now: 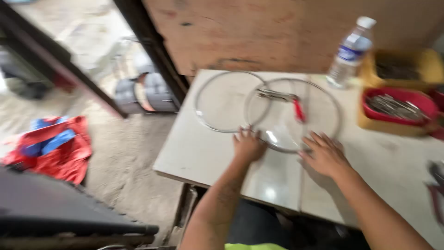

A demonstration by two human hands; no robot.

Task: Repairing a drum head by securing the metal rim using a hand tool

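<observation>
Frame is motion-blurred, fine detail mostly gone. Right edge cuts off a dark-and-red object (436, 185) on the table, can't tell what it is. Two round glass lids lie flat on the pale table (203, 157): the left lid (222, 102) sits further left and far, the right lid (296, 134) overlaps its right rim and lies nearer. On the right lid rests a metal tool with a red handle (286, 99); exact type unreadable in the blur. Left hand (248, 146) is palm down, fingers spread, fingertips at the near rim where the two lids overlap; touching, not gripping as far as I can see. Right hand (325, 155) is also open and flat, fingers splayed, at the near right rim of the right lid; whether it's pressing the glass or the table just beside it, can't tell. Containers, far right: a red tray (370, 104) holding grey metal parts, shapes not resolvable, sits in a yellow box (365, 122); behind it another yellow box (432, 65) with dark contents, unreadable. A clear plastic water bottle (349, 53) with a white cap stands upright just left of them. Off the table, left: red and blue cloth (55, 148) on the floor.
</observation>
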